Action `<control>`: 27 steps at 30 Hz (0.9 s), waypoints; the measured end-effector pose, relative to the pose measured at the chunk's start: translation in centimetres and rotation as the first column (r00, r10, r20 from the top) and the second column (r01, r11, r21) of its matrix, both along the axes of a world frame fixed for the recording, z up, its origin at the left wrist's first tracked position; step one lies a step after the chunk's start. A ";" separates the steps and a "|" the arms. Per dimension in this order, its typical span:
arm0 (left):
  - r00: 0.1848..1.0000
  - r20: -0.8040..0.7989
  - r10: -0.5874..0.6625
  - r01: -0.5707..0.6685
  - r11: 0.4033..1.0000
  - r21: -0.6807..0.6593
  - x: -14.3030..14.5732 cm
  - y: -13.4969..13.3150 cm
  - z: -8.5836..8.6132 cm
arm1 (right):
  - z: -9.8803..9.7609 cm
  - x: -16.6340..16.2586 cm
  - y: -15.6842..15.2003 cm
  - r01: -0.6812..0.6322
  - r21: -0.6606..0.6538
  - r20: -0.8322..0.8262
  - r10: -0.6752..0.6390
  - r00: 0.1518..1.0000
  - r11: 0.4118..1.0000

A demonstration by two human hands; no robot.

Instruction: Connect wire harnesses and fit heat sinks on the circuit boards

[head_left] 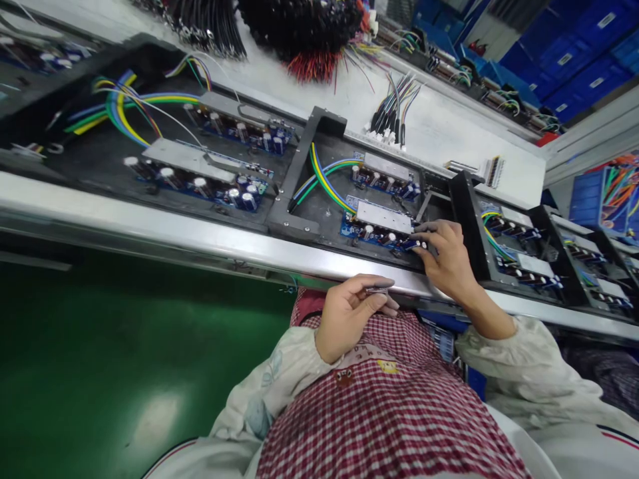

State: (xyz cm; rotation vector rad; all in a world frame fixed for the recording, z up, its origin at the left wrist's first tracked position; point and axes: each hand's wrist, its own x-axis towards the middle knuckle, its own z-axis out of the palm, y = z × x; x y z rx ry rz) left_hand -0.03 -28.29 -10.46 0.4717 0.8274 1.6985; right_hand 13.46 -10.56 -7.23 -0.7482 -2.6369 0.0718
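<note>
My left hand [352,313] hovers in front of the bench's metal edge, fingers curled around small shiny metal parts [377,291] too small to name. At the right end of a blue circuit board [349,226], my right hand [444,258] has its thumb and fingers closed around the board's end, by the capacitors. A flat silver heat sink [384,217] covers the top of this board. Yellow, green and blue wires [327,179] run from its left end. Behind it, a second board with its own heat sink [387,166] sits in the same black housing [319,229].
More black housings with boards line the bench on the left [200,183] and right [534,266]. Black cable bundles [299,30] and wire leads with white connectors [392,113] lie behind. A silver rail [150,216] edges the bench. Blue bins [574,60] stand at upper right.
</note>
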 end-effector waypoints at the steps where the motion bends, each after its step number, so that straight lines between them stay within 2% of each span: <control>1: 1.000 -0.001 0.020 -0.020 1.000 0.014 0.1 0.0 -0.1 | 0.0 0.0 0.0 -0.003 -0.003 -0.002 0.003 1.000 1.000; 4: 0.998 -0.012 0.058 -0.057 0.997 0.047 0.1 0.0 -0.3 | -0.1 0.0 -0.1 -0.004 -0.004 -0.014 0.004 1.000 1.000; 9: 0.999 -0.013 0.052 -0.051 0.997 0.059 0.0 0.0 -0.5 | -0.1 -0.1 -0.1 0.013 0.011 -0.021 -0.013 1.000 1.000; 19: 0.995 0.020 0.095 -0.094 0.995 -0.024 -0.5 -0.2 -0.5 | 0.3 -0.2 -0.3 0.027 0.038 0.012 -0.028 1.000 0.999; 27: 0.988 0.071 0.136 -0.137 0.991 0.000 -0.4 0.2 -0.7 | 0.0 -0.5 -1.3 0.077 0.042 -0.048 -0.075 0.996 0.996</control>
